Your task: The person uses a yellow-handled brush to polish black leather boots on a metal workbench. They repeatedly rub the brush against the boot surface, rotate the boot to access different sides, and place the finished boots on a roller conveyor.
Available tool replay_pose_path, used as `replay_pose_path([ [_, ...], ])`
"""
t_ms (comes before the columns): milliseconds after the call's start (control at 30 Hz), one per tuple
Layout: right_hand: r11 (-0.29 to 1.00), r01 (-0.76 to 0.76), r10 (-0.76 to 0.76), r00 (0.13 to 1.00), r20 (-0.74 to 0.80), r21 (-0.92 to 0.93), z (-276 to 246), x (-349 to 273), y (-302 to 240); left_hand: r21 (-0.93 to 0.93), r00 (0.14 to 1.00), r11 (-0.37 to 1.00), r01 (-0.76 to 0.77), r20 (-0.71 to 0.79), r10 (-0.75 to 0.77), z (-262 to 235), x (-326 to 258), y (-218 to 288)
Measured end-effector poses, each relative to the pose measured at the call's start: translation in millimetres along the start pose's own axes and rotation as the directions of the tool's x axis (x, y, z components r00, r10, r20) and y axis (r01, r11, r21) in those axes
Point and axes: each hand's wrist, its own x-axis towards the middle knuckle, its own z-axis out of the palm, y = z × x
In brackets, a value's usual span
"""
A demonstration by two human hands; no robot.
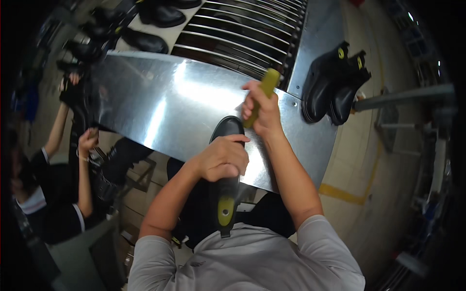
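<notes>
My left hand [223, 159] is closed around the middle of a black boot [228, 127], whose rounded toe points away from me over the near edge of the metal table [131, 97]. In the boot's opening, close to my body, a yellow-green piece [225, 211] with a round metal-rimmed hole shows, probably a shoe last. My right hand [262, 106] grips a long yellow-green bar-shaped piece [270, 80], held upright just right of the boot's toe and apart from my left hand. My fingers hide its middle, so its exact kind is unclear.
A pair of black boots [335, 87] stands at the table's right. Beyond the table lies a rack of metal rollers [238, 34], with several black boots [162, 13] at far left. At left, a co-worker [53, 194] handles another black boot [80, 104]. A grey rail [407, 97] juts in from the right.
</notes>
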Motion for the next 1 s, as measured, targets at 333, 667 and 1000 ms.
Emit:
replay_pose_path([
  [333, 0.985, -0.097, 0.14, 0.935, 0.327, -0.144, 59.1, 50.6, 13.4, 0.098, 0.988, 0.99, 0.099, -0.132, -0.086, -0.7, 13.0, 1.0],
  [667, 0.972, 0.137, -0.131, 0.99, -0.044, 0.193, -70.3, 46.9, -12.4, 0.133, -0.017, 0.838, 0.53, -0.986, 0.168, -226.1, 25.6, -108.9],
  [1000, 0.995, 0.042, -0.037, 0.998, -0.059, 0.091, -59.9, 55.7, -14.6, -0.427, -0.759, 0.848, 0.313, -0.65, -0.047, -406.1, 1.5, -146.7],
])
